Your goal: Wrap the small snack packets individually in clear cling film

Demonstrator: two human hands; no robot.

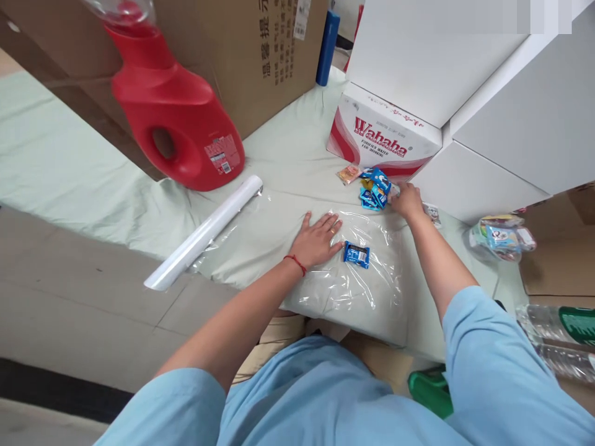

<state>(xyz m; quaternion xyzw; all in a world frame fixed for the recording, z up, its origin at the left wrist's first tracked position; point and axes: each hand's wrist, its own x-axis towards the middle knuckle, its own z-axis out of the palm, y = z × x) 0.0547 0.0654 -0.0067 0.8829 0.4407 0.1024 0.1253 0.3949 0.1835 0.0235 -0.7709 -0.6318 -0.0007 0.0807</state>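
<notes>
My left hand (318,241) lies flat with its fingers spread on a sheet of clear plastic film (325,291). Just right of its thumb, a small blue snack packet (357,254) rests on the film. The sheet runs left to a white roll of film (204,232). Farther forward, my right hand (408,201) reaches to the right side of a pile of blue snack packets (375,188). Its fingers are curled closed, and what they pinch is mostly hidden. An orange-pink packet (348,174) lies left of the pile; another small packet (432,214) is partly behind my right wrist.
A large red detergent bottle (176,118) stands at the left before a big cardboard box (242,56). A Wahaha carton (383,133) sits behind the packets, beside white boxes (520,118). At the right are a tub of snacks (499,238) and plastic bottles (553,325).
</notes>
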